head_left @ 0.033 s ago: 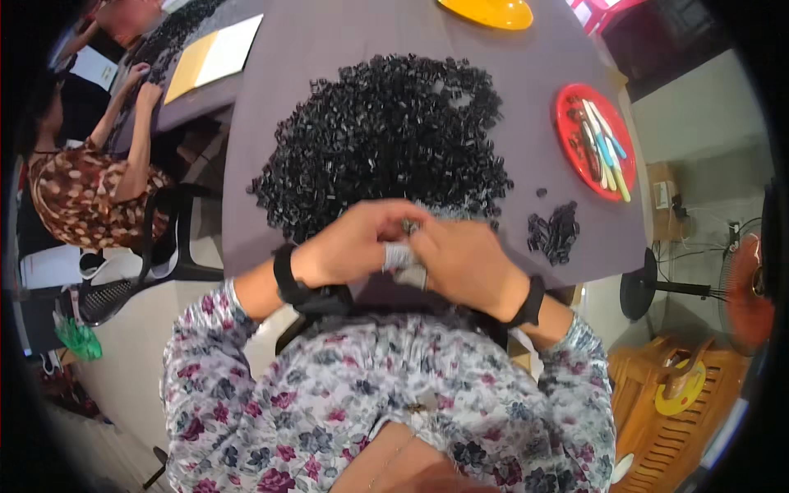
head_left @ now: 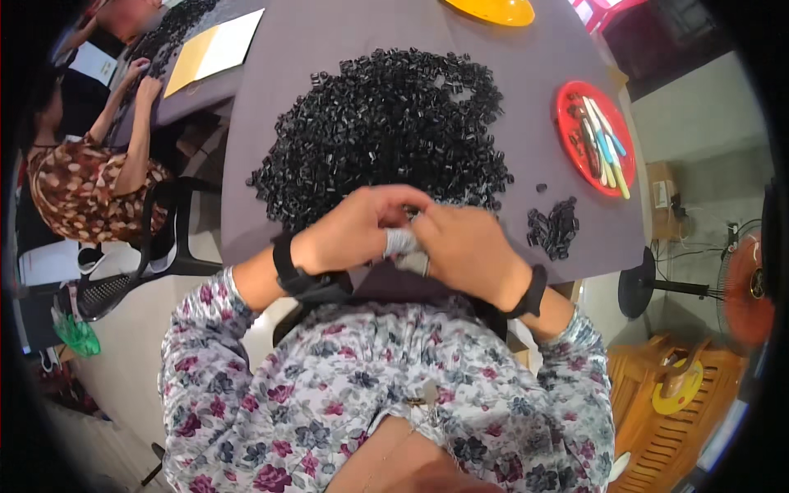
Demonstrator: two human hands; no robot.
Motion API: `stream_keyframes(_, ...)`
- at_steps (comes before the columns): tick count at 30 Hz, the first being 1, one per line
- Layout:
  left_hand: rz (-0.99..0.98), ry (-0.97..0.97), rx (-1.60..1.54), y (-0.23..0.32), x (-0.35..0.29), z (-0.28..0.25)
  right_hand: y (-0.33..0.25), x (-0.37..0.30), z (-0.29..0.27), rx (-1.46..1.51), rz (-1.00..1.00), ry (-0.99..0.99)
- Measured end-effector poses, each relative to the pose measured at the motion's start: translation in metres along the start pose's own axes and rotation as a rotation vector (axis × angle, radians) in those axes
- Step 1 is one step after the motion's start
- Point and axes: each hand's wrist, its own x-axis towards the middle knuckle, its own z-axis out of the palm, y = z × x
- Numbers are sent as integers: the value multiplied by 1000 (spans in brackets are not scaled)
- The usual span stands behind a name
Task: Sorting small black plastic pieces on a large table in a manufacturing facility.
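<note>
My left hand (head_left: 349, 232) and my right hand (head_left: 472, 251) meet at the near edge of a big heap of small black plastic pieces (head_left: 386, 131). Both are closed, thumbs and fingertips pinched together. Something small and dark shows between the fingertips, too hidden to name. Pale wrappings (head_left: 401, 241) cover some of the fingers. Each wrist wears a black band. To the right of my right hand lies a small separate pile of black pieces (head_left: 553, 228), with one loose piece just beyond it.
A red plate (head_left: 567, 131) with several knives with coloured handles and brown bits stands at the table's right. Part of a yellow dish (head_left: 497, 11) shows at the far edge. Left, another person (head_left: 94, 185) sits at a second table with black pieces and a sheet (head_left: 218, 51).
The view has shifted slightly. My hands stay together at the heap's near edge, with only a small shift of the fingers.
</note>
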Motion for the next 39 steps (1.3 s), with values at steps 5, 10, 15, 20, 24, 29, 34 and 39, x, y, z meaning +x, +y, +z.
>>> stream_keyframes(5, 46, 69, -50, -4, 17, -4, 13, 7, 1, 16, 80, 37)
stream_keyframes(10, -24, 42, -171, -33, 8, -8, 6, 7, 17, 121, 110, -83)
stream_keyframes(15, -58, 39, -112, -36, 2, -6, 7, 5, 27, 184, 82, -127)
stream_keyframes(20, -56, 65, -3, -31, -3, -6, 10, 5, 36, 212, -15, -99)
stream_keyframes(24, -98, 59, 12, -31, 0, -3, 12, -1, 39, 202, -2, -116)
stream_keyframes(29, -169, 141, -83, -1, -2, 2, 26, -18, 16, 298, 261, -61)
stream_keyframes(34, 72, 438, 535, -22, -6, -16, 89, -51, -13, -74, 654, -75)
stream_keyframes(39, 169, 310, 955, -28, -6, -5, 105, -81, -12, -147, 710, 101)
